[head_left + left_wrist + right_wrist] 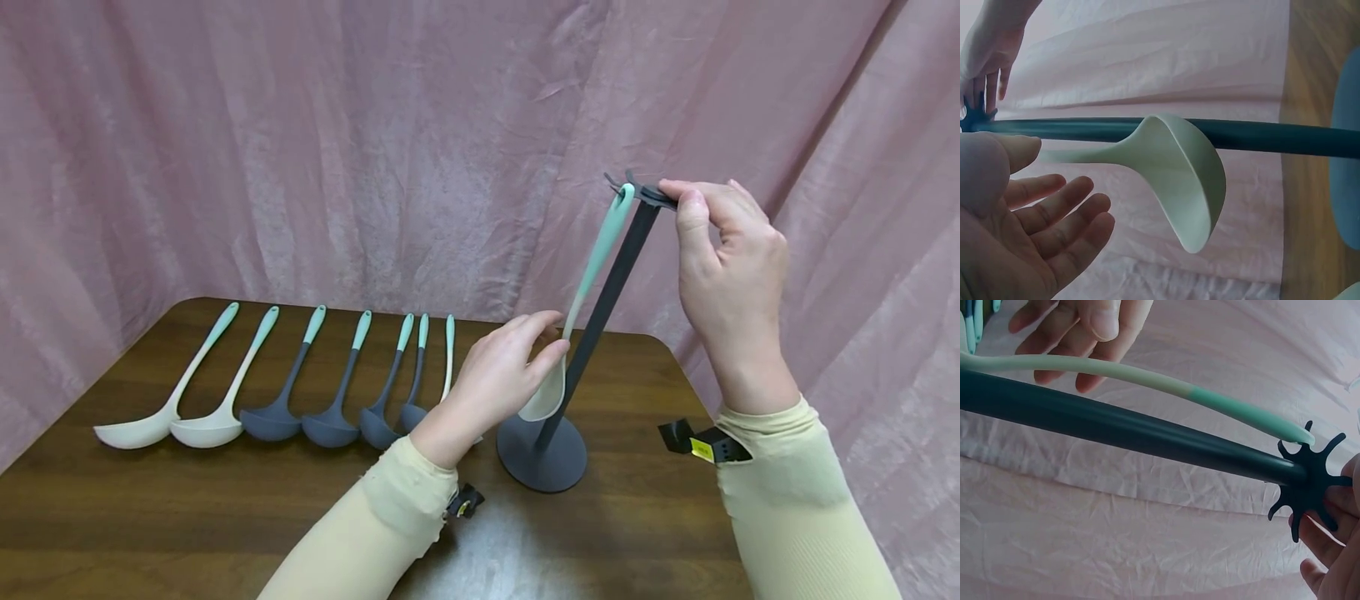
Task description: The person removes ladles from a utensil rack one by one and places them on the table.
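A cream ladle with a mint handle [602, 242] hangs by its handle's hole from one prong of a dark utensil stand [621, 279]. Its cream bowl [1175, 181] points down beside the pole. Close to the lower handle is my left hand [495, 371], its fingers loosely bent and the thumb apart, not closed on the ladle. At the top of the stand, my right hand [731, 267] pinches the edge of the hook crown [1310, 481] between thumb and fingers. Several curved prongs spread out from that crown.
Several ladles lie in a row on the brown wooden table [225, 508] to the left, cream ones [142, 429] and dark grey ones [273, 417], all with mint handles. The stand's round base [542, 458] rests on the table. A pink curtain [420, 167] hangs behind.
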The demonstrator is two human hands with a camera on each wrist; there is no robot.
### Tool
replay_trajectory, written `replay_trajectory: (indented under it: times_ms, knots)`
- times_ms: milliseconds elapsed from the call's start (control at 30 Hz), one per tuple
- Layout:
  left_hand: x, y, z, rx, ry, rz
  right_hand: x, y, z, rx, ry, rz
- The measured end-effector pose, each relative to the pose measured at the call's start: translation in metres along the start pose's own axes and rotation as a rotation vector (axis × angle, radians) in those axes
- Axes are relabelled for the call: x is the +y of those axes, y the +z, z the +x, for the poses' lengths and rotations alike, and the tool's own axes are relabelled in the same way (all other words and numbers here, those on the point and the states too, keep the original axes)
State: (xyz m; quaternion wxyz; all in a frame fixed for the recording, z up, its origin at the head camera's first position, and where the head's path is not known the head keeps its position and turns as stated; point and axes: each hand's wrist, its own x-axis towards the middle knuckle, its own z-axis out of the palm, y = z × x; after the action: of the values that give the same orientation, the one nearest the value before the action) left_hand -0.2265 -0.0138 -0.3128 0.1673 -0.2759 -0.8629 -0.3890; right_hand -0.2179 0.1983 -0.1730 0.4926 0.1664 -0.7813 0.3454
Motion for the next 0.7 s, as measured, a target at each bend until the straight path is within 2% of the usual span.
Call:
replay_trajectory:
  times_ms: [300, 700]
  knots:
    - [0.0015, 0.0059, 0.0031, -0.021, -0.013, -0.042, 0.004, -0.001, 0.0011, 0.003, 0.007, 0.038]
    - [0.0008, 0.0096, 0.0066, 0.019, -0.01, -0.049, 0.0049, 0.0, 0.0015, -0.021, 0.027, 0.072]
